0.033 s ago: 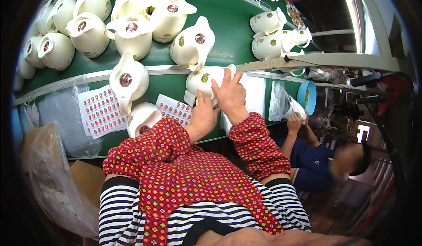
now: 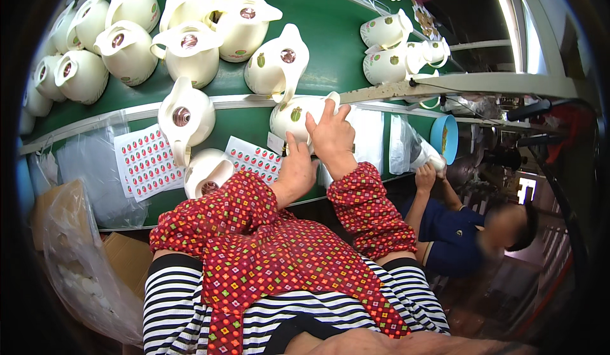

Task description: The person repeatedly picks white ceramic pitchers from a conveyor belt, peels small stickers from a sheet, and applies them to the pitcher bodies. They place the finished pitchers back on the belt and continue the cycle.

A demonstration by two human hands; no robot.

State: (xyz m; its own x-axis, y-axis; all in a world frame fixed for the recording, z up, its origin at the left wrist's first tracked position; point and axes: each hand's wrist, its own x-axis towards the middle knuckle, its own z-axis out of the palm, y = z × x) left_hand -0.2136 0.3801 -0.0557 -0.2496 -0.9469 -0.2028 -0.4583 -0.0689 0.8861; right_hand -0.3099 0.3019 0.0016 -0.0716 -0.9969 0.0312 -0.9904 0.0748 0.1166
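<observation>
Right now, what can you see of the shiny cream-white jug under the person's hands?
The glossy, rounded cream-white jug looks like plastic, with a green emblem on its body. It seems to lie on its side on the green tabletop, narrower end toward the right. The left hand touches its near side; the right hand covers part of its right end.

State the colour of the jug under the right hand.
The jug is cream, best in the head view.

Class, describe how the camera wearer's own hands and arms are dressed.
The left hand and right hand are ungloved. Each forearm wears a red sleeve patterned with small yellow, green and orange shapes. Higher up show black-and-white striped sleeves with black cuffs.
</observation>
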